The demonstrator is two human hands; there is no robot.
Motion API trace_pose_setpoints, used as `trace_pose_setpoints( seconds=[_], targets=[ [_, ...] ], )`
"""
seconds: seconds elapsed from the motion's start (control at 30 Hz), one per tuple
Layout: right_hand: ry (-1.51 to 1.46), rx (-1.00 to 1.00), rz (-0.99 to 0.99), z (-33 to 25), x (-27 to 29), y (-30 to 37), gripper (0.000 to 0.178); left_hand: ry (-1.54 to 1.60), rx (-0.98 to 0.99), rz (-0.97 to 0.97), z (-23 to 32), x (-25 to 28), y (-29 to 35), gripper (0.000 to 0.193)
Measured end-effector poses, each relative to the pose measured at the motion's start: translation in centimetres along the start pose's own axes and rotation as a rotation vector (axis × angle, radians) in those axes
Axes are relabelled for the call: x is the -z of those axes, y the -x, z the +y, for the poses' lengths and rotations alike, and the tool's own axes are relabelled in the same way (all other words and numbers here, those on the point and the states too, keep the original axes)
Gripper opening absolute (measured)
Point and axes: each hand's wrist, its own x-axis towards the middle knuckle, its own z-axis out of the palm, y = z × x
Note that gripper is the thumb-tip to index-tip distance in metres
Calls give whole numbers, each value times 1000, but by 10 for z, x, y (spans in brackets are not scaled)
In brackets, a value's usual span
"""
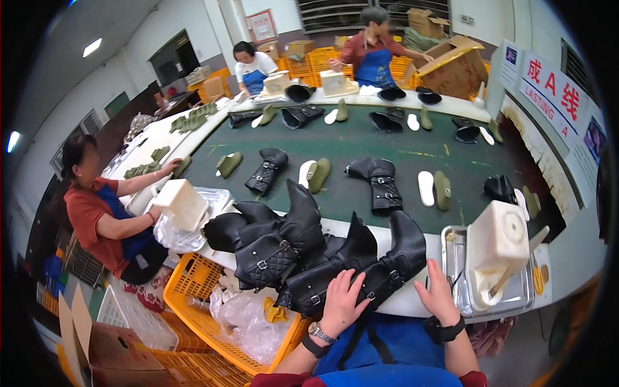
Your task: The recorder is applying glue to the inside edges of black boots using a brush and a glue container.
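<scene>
A pile of black quilted boots (277, 248) with buckled straps lies on the white table edge in front of me. My left hand (343, 300) rests over the lower end of the nearest boot shafts, its fingers spread. One boot (403, 255) lies at the right end of the pile, its toe pointing away from me. Just right of that boot, my right hand (437, 297) is held with the fingers stretched out and nothing in it. Right of this hand, a metal tray (454, 255) holds a whitish plastic container (500, 235) and a brush (509, 271).
A green conveyor surface (290, 138) carries boots, white insoles (426, 188) and olive sole-shaped pieces (442, 190). Orange-handled scissors (538, 278) lie beside the tray. A yellow crate (184, 284) with plastic bags stands at lower left. A co-worker (106, 216) works at left; others sit across.
</scene>
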Motion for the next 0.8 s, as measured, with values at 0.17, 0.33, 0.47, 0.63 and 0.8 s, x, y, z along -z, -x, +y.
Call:
trace_pose_setpoints(
  seconds=[0.17, 0.33, 0.47, 0.63, 0.8],
  targets=[
    [-246, -134, 91, 11, -18, -11, 52, -16, 19, -17, -1, -3, 0, 61],
    [-508, -283, 165, 1, -13, -28, 25, 0, -57, -79, -8, -4, -17, 65],
    [-554, -59, 234, -43, 6, -28, 17, -93, -18, -202, 2, 7, -8, 84],
    [-234, 367, 363, -60, 23, -2, 20, 262, -117, -175, 46, -12, -27, 100],
    [-179, 484, 375, -64, 34, 21, 16, 309, -106, -472, 32, -65, -2, 76]
  ],
)
